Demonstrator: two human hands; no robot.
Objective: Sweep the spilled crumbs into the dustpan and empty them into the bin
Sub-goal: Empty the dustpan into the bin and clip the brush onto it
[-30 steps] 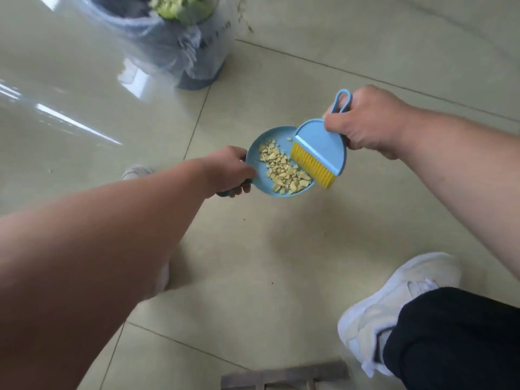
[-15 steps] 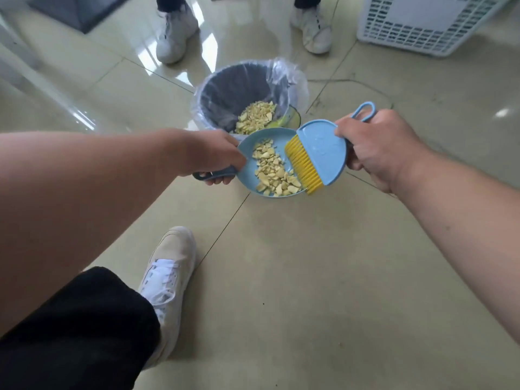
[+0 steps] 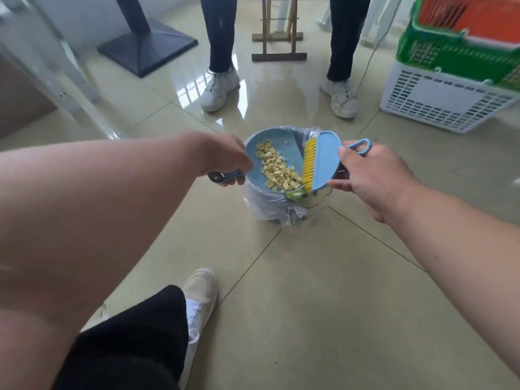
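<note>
My left hand grips the dark handle of a round blue dustpan, held right over the bin. Pale yellow crumbs lie in the pan, heaped toward its near right edge. My right hand holds a blue brush by its looped handle. The brush's yellow bristles touch the pan's right edge beside the crumbs. The small bin is lined with a clear plastic bag and is mostly hidden under the pan and brush.
A person's legs and white shoes stand just behind the bin. A white basket with green and orange crates stacked on it sits at right. A black table base and a wooden stool are at the back. My own foot is near.
The dustpan and brush have moved from beside the bin to directly above it. The view has tilted up, showing more of the room behind.
</note>
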